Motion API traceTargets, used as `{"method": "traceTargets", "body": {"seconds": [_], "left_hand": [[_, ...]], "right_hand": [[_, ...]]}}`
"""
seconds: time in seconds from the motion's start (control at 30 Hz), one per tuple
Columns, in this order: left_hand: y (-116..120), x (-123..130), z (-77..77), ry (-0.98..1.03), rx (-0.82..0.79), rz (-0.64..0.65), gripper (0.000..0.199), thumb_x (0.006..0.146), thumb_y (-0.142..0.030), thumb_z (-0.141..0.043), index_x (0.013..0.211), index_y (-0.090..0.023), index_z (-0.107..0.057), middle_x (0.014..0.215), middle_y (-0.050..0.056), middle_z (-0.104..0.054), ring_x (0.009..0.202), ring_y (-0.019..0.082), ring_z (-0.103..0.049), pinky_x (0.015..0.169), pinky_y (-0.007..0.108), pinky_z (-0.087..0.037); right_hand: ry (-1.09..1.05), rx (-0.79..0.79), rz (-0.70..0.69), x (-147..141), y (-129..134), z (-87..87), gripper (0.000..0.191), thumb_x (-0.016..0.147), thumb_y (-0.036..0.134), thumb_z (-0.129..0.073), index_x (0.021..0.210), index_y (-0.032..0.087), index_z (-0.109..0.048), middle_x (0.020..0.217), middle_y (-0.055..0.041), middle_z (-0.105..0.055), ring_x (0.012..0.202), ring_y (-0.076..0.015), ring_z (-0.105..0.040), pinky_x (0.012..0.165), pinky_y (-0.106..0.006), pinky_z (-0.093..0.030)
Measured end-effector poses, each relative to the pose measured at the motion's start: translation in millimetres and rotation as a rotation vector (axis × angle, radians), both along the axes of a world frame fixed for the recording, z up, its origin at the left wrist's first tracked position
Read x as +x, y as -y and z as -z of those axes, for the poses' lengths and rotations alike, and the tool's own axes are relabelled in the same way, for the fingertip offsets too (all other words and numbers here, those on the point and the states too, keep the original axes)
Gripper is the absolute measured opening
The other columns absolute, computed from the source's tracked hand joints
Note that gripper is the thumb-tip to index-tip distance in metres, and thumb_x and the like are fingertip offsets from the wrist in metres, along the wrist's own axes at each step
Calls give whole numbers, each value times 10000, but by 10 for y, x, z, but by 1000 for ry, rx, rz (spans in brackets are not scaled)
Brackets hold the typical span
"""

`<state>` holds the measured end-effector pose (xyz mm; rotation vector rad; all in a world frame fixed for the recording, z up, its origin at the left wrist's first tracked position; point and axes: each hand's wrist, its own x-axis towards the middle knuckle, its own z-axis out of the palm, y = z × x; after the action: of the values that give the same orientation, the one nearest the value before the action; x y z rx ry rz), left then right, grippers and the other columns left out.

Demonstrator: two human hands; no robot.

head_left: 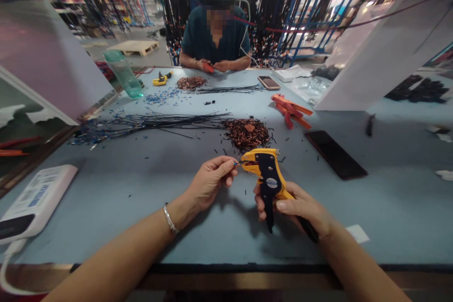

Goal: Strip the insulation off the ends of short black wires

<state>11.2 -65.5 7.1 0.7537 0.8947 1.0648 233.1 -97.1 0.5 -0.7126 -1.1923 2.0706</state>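
Note:
My right hand (295, 207) is wrapped round the handles of a yellow and black wire stripper (271, 170), its jaws pointing left. Between the thumb and fingers of my left hand (212, 177) a thin wire (237, 163) with a blue end is pinched, reaching to the stripper's jaws. Most of that wire is hidden by fingers and tool. Just behind the jaws lies a heap of short black and copper offcuts (247, 134). A bundle of black wires (152, 122) with blue ends spreads out to its left.
Across the table a person (214, 37) holds a red tool (207, 67). Red crimping pliers (290, 111) and a dark phone (335, 155) lie to the right. A white power bank (53, 188) is at left, a green bottle (123, 74) farther back. White partitions (361, 52) flank the table.

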Motion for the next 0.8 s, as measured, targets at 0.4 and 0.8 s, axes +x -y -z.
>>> {"method": "traceTargets", "body": {"seconds": [0.4, 0.8], "left_hand": [[17, 24, 6, -25, 15, 31, 319, 652, -392, -810, 723, -122, -656, 580, -30, -620, 421, 33, -492, 431, 152, -367], [8, 28, 22, 1, 1, 8, 300, 661, -372, -806, 705, -119, -652, 567, -30, -610, 418, 26, -482, 439, 149, -364]], "right_hand": [[30, -29, -17, -30, 4, -8, 402, 744, 361, -739, 1040, 110, -635, 855, -78, -677, 731, -187, -672, 711, -312, -527], [21, -52, -25, -24, 11, 44, 415, 750, 361, -743, 1052, 100, -625, 849, -78, -674, 715, -172, -671, 684, -286, -524]]}}
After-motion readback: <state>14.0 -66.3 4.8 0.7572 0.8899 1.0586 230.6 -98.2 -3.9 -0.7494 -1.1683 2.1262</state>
